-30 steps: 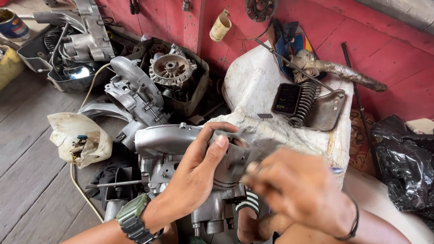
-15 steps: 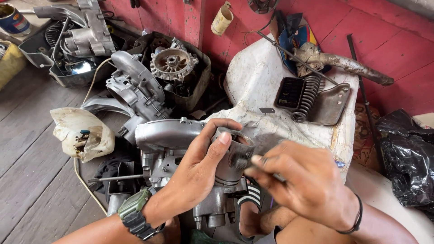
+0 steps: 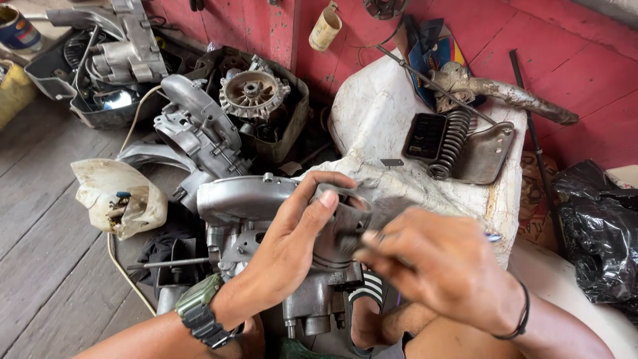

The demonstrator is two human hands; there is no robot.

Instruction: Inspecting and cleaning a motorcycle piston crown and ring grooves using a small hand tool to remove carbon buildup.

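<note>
My left hand (image 3: 292,246), with a green watch on its wrist, grips a grey metal cylinder part (image 3: 340,223) that sits on top of a grey engine block (image 3: 249,199). The thumb lies across the cylinder's open top rim. My right hand (image 3: 438,266) is closed on a thin tool (image 3: 372,234) whose tip touches the side of the cylinder; the hand is blurred and most of the tool is hidden by the fingers.
A white plastic panel (image 3: 372,119) behind carries a black spring (image 3: 452,143), a black finned part and a rusty pipe (image 3: 512,93). Engine cases and a flywheel (image 3: 251,93) lie at the left on wooden planks. A black bag (image 3: 598,233) is at right, a whitish tank (image 3: 119,196) at left.
The view has shifted slightly. My right hand has moved a little along the cylinder's side with the tool, while my left hand keeps its hold.
</note>
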